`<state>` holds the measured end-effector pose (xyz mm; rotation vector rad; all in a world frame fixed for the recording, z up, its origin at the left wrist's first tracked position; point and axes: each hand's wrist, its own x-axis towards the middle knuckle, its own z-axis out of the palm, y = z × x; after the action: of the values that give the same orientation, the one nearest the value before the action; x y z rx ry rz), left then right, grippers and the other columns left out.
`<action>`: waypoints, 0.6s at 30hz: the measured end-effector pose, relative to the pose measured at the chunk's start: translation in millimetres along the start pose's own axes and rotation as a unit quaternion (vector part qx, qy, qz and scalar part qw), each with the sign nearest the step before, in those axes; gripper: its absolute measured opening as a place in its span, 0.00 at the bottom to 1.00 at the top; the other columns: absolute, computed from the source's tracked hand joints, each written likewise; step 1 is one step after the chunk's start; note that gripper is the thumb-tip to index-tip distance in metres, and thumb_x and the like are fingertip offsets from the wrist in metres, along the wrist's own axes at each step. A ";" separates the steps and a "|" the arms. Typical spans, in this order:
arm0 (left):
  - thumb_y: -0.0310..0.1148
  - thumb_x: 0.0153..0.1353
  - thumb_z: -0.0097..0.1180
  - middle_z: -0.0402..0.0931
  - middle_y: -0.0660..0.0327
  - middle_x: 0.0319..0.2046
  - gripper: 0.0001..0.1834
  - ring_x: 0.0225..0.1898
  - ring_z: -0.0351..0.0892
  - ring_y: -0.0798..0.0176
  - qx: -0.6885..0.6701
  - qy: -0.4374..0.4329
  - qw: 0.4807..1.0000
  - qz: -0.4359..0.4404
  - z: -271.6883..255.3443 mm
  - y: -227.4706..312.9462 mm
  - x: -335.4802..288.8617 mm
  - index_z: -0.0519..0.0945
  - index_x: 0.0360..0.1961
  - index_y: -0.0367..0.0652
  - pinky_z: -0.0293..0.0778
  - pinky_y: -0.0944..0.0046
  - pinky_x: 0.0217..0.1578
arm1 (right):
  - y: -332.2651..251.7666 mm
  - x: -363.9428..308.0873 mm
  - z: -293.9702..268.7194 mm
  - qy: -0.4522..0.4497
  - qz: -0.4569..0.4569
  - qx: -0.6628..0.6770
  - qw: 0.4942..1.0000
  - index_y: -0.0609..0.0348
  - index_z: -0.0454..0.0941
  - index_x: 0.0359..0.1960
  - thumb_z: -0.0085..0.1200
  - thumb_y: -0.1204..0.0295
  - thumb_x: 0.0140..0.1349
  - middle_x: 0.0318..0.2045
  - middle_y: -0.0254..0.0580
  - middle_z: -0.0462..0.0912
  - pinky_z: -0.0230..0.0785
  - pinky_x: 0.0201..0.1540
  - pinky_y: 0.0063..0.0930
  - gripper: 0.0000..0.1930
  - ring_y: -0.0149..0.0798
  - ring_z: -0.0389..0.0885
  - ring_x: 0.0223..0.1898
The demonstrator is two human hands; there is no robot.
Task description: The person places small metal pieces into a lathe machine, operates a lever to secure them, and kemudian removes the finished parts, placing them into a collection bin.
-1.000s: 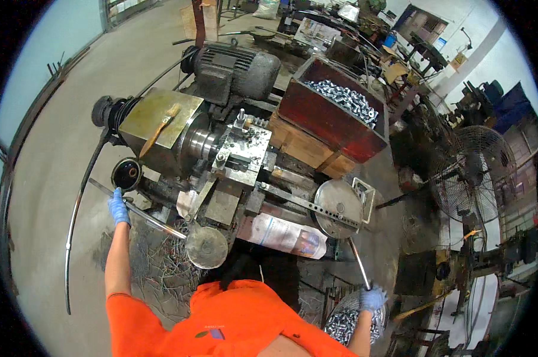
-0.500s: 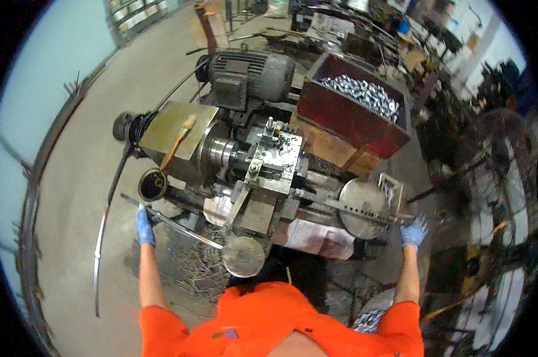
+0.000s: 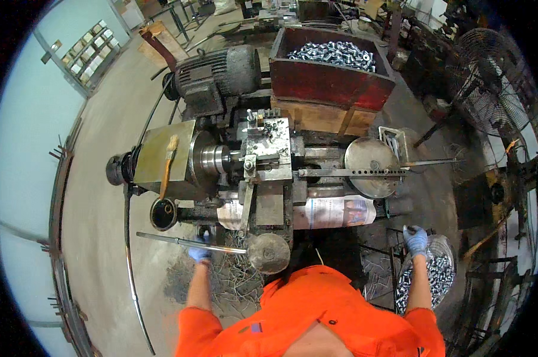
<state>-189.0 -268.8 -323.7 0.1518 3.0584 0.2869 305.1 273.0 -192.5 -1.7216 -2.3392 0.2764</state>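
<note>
My left hand (image 3: 200, 249), in a blue glove, is at a long metal lever rod (image 3: 161, 238) that ends in a round plate (image 3: 269, 253). The rod crosses the hand, so whether the fingers close round it cannot be seen. On the right, my gloved right hand (image 3: 416, 240) hovers by the rim of a round basket of shiny metal parts (image 3: 438, 271). Its fingers look apart, and nothing shows in them. Between and beyond the hands stands a greasy lathe, with a chuck (image 3: 214, 159) and a tool post (image 3: 269, 146).
An electric motor (image 3: 218, 71) sits behind the lathe, beside a red bin (image 3: 334, 83) heaped with metal parts. A brush (image 3: 168, 166) lies on the headstock cover (image 3: 156, 152), above a dark cup (image 3: 163, 214). A fan (image 3: 486, 83) stands far right; scrap wires (image 3: 239, 285) litter the floor.
The view has turned to the right. My left hand has moved inward along the lever rod. My right hand has left the rod end by the right-hand round plate and come nearer, toward the basket.
</note>
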 end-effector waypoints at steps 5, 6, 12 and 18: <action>0.60 0.54 0.43 0.77 0.48 0.27 0.28 0.30 0.76 0.42 0.047 0.113 0.977 0.172 26.7 -28.2 4.7 0.76 0.34 0.45 0.70 0.48 0.33 | -13.7 5.5 -13.9 0.031 -0.037 -0.032 0.998 0.63 0.81 0.29 0.60 0.54 0.46 0.30 0.51 0.81 0.70 0.42 0.34 0.21 0.48 0.80 0.35; 0.59 0.54 0.44 0.77 0.48 0.27 0.27 0.31 0.76 0.42 0.042 0.047 0.982 0.179 17.4 -30.0 13.2 0.76 0.34 0.45 0.70 0.49 0.33 | -16.5 8.6 -17.9 0.049 -0.041 -0.032 0.997 0.64 0.80 0.28 0.61 0.55 0.46 0.31 0.52 0.81 0.69 0.42 0.33 0.21 0.47 0.80 0.35; 0.57 0.52 0.46 0.78 0.49 0.30 0.26 0.36 0.77 0.43 0.003 -0.027 0.999 0.023 4.1 -10.2 -3.0 0.77 0.37 0.46 0.72 0.50 0.36 | -84.6 46.4 -57.2 0.091 -0.147 0.088 0.981 0.61 0.81 0.29 0.61 0.58 0.47 0.27 0.49 0.81 0.71 0.38 0.32 0.17 0.47 0.80 0.31; 0.49 0.51 0.53 0.78 0.47 0.33 0.19 0.34 0.79 0.49 0.031 -0.111 0.993 -0.016 -43.6 -71.1 -9.0 0.79 0.37 0.47 0.73 0.53 0.35 | -300.1 39.6 -103.9 0.066 -0.473 0.200 0.856 0.58 0.82 0.29 0.58 0.57 0.50 0.26 0.46 0.81 0.70 0.35 0.32 0.16 0.46 0.79 0.28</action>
<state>-189.8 -347.2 -293.8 0.1292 2.8478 0.1622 49.6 224.4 -6.0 -0.2876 -2.4642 0.3905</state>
